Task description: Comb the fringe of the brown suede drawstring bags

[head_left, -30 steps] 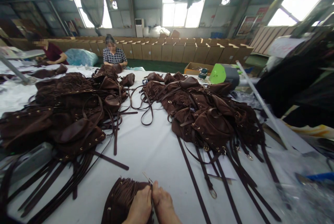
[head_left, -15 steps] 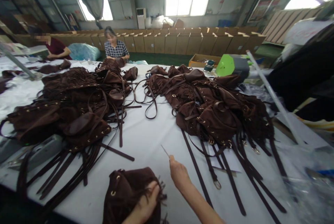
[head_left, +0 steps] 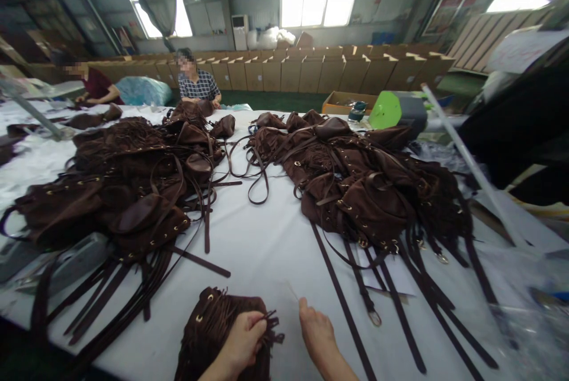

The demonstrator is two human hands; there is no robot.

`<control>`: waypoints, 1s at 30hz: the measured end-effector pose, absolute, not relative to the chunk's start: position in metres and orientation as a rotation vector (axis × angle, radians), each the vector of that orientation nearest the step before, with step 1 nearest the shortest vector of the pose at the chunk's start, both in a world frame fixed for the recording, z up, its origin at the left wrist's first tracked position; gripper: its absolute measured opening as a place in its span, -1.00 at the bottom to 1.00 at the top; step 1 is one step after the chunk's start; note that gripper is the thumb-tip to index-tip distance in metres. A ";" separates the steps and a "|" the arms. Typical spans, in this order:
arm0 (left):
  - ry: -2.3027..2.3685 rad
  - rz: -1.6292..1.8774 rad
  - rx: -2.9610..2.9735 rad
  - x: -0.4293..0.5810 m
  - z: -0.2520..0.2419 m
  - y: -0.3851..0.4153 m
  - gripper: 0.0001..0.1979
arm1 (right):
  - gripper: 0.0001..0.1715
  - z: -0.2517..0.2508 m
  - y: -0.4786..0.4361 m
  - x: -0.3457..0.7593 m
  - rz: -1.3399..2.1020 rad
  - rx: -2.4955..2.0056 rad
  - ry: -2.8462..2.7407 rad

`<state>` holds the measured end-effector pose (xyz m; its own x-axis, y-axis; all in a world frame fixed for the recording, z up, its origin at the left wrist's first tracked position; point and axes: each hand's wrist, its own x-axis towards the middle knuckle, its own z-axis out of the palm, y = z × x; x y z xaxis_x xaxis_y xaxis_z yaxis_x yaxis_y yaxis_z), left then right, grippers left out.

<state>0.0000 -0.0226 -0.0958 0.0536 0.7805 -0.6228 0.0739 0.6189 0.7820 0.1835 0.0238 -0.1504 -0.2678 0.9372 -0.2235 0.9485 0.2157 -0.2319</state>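
A dark brown fringed bag [head_left: 202, 336] with gold eyelets lies on the white table in front of me. My left hand [head_left: 243, 333] is closed over it, fingers pinching strands of its fringe [head_left: 274, 329] at the right side. To the right of the bag, my right hand [head_left: 317, 333] is closed on a thin pointed metal tool [head_left: 291, 291]. The tool's tip is blurred and points up and left, so its exact kind does not show. It is apart from the fringe. The bag's lower part is cut off by the frame.
Piles of similar brown bags lie at left [head_left: 128, 191] and right [head_left: 368, 191], their straps [head_left: 400, 316] trailing toward me. A green and grey machine [head_left: 395, 111] stands behind the right pile. Two people sit beyond the table, before a row of cardboard boxes [head_left: 311, 76].
My left hand has shifted from lying over the bag's side to pinching its fringe. The right hand has moved down and slightly right with the thin tool.
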 end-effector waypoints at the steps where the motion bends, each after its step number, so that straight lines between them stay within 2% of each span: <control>1: 1.446 0.644 0.784 -0.003 -0.095 -0.023 -0.62 | -0.58 -0.149 0.025 0.191 -0.514 1.885 2.404; 5: 1.473 0.749 0.899 -0.010 -0.089 -0.007 -0.62 | -0.64 -0.143 0.014 0.195 -0.630 1.907 2.384; 8: 1.480 0.878 1.072 -0.017 -0.069 0.030 -0.67 | -0.62 -0.147 -0.004 0.180 -1.017 2.002 2.359; 10: 1.516 0.980 1.179 -0.027 -0.051 0.056 -0.54 | -0.62 -0.156 -0.018 0.173 -1.293 2.032 2.321; 13: 1.640 1.083 1.213 -0.046 -0.036 0.062 -0.44 | -0.61 -0.173 -0.035 0.179 -1.388 2.111 2.189; 15: 1.761 1.034 1.191 -0.053 -0.045 0.034 -0.43 | -0.55 -0.180 -0.040 0.190 -1.326 2.155 2.108; 17: 1.969 0.771 1.262 -0.050 -0.066 -0.010 -0.35 | -0.52 -0.178 -0.041 0.200 -1.198 2.114 2.253; 20: 2.159 0.324 1.402 -0.030 -0.099 -0.070 -0.06 | -0.47 -0.158 -0.037 0.193 -0.818 1.823 2.745; 22: 2.259 0.127 1.461 -0.016 -0.112 -0.090 -0.04 | -0.40 -0.142 -0.031 0.173 -0.531 1.586 2.910; 25: 2.312 -0.040 1.504 -0.006 -0.122 -0.092 -0.14 | -0.40 -0.134 -0.024 0.138 -0.255 1.411 2.878; 30: 2.157 -0.241 1.625 -0.018 -0.146 -0.094 -0.49 | -0.46 -0.152 -0.015 0.130 -0.044 1.395 2.759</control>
<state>-0.0181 -0.0937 -0.1459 -0.2233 0.8733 -0.4330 0.9472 0.2992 0.1150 0.1305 -0.0147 -0.1519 -0.5920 0.8039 -0.0570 0.8053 0.5929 -0.0029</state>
